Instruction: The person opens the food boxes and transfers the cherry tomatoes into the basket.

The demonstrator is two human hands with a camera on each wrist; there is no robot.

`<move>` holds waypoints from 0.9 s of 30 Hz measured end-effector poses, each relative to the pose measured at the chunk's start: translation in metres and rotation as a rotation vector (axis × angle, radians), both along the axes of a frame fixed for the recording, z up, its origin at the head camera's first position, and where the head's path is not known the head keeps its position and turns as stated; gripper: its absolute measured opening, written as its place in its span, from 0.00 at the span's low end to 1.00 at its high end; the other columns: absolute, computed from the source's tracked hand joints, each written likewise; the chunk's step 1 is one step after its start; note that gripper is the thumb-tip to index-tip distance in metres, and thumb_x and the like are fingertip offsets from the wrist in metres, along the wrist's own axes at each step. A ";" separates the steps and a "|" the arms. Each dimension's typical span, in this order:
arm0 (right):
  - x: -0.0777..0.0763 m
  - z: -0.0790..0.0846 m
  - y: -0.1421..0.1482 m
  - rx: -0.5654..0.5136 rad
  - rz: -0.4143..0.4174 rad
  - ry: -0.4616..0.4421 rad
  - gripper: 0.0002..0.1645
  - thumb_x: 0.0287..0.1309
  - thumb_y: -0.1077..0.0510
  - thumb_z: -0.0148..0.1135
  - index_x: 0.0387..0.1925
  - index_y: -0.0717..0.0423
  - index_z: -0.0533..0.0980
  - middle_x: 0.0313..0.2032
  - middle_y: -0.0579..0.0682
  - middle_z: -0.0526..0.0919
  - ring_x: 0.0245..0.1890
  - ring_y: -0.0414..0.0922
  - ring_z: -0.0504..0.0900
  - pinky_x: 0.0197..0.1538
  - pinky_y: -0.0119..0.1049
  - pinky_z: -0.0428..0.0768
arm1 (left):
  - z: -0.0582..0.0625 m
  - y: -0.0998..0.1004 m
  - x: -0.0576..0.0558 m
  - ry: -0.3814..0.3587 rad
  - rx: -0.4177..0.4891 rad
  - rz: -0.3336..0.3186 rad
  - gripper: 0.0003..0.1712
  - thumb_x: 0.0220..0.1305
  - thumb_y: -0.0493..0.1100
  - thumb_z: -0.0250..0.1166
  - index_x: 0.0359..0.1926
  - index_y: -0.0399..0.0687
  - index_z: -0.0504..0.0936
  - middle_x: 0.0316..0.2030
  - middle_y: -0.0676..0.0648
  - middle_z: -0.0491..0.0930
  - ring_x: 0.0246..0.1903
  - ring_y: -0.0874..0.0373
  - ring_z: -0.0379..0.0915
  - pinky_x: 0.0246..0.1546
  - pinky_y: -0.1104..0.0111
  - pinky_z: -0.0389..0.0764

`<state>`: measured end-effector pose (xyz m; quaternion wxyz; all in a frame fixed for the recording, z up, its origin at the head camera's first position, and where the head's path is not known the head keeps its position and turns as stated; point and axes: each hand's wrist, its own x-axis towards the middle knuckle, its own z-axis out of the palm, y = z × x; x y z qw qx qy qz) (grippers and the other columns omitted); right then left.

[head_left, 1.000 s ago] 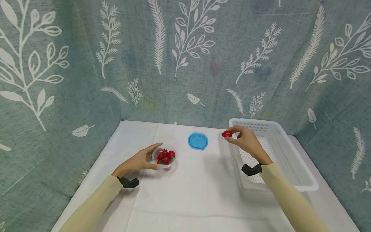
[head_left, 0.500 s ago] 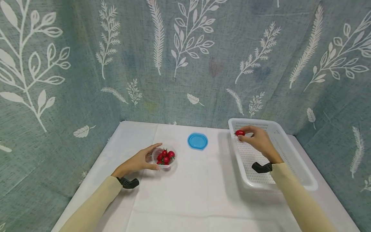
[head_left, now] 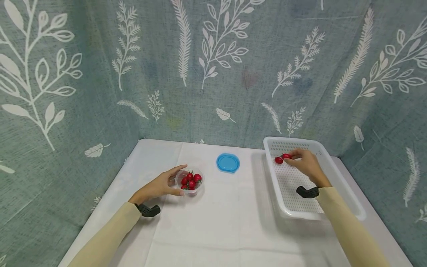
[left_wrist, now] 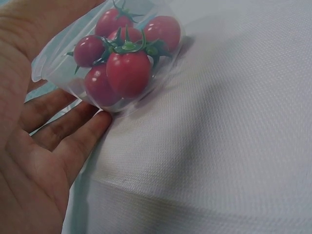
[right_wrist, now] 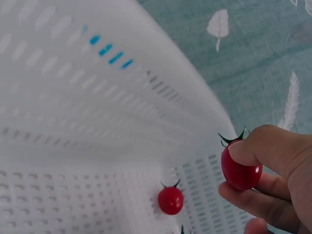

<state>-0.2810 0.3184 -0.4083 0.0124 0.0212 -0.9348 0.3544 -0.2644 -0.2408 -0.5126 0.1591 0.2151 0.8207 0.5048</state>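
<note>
My left hand (head_left: pixel 160 184) holds a small clear plastic cup (left_wrist: pixel 54 61) upright on the white cloth, thumb and fingers on opposite sides of it. Several red cherry tomatoes (left_wrist: pixel 127 73) with green stems fill the cup. At the far left corner of a white perforated basket (head_left: pixel 283 200), my right hand (head_left: pixel 308 166) pinches one cherry tomato (right_wrist: pixel 241 168) between thumb and fingers, inside the rim. Another cherry tomato (head_left: pixel 278 160) lies on the basket floor just left of the held one. In the right wrist view, a green stem tip pokes in at the bottom edge.
A blue lid (head_left: pixel 228 163) lies flat on the white tablecloth (head_left: pixel 207 230) between cup and basket. A green curtain (head_left: pixel 200 111) with white leaf prints hangs behind the table and along both sides.
My right hand has carried its tomato rightward over the basket's left rim and into the basket. The tomato on the basket floor now shows. My left hand and the cup have stayed put.
</note>
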 end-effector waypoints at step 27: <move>-0.026 -0.033 0.002 0.246 0.082 -0.134 0.20 0.60 0.50 0.73 0.42 0.65 0.85 0.39 0.58 0.86 0.38 0.54 0.80 0.40 0.48 0.81 | 0.000 -0.002 0.000 -0.006 0.017 -0.019 0.63 0.53 0.55 0.82 0.82 0.65 0.53 0.79 0.58 0.51 0.79 0.49 0.43 0.72 0.52 0.65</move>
